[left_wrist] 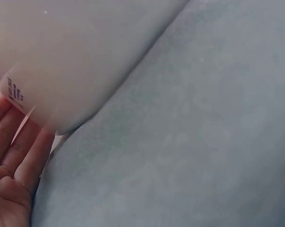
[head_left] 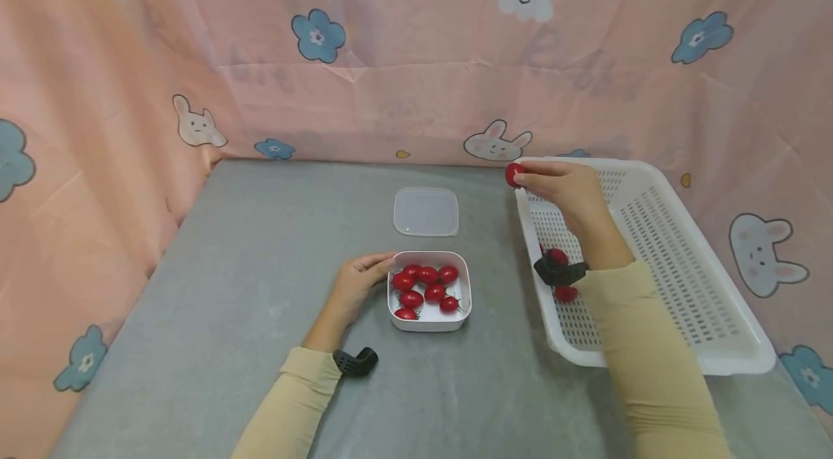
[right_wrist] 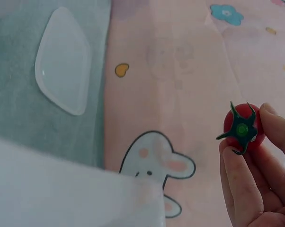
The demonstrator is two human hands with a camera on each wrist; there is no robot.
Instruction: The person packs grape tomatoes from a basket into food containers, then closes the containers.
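Between thumb and fingers, my right hand (head_left: 573, 195) pinches a red cherry tomato (head_left: 515, 175) above the far left corner of the white plastic basket (head_left: 703, 228). Its green, star-shaped calyx shows in the right wrist view, where the tomato (right_wrist: 235, 123) faces the camera. My left hand (head_left: 354, 285) touches the upper left side of a small white container (head_left: 429, 326). In the left wrist view its fingers (left_wrist: 31, 156) lie fairly straight against the container wall (left_wrist: 85, 56). Several cherry tomatoes (head_left: 434, 293) lie inside that container.
A translucent lid (head_left: 426, 212) lies flat on the grey table (head_left: 293, 228), behind the container. More tomatoes (head_left: 565, 293) sit in the basket's left part, partly hidden by the right wrist strap (head_left: 558, 272). A pink printed curtain (head_left: 390, 83) hangs along the back and sides.
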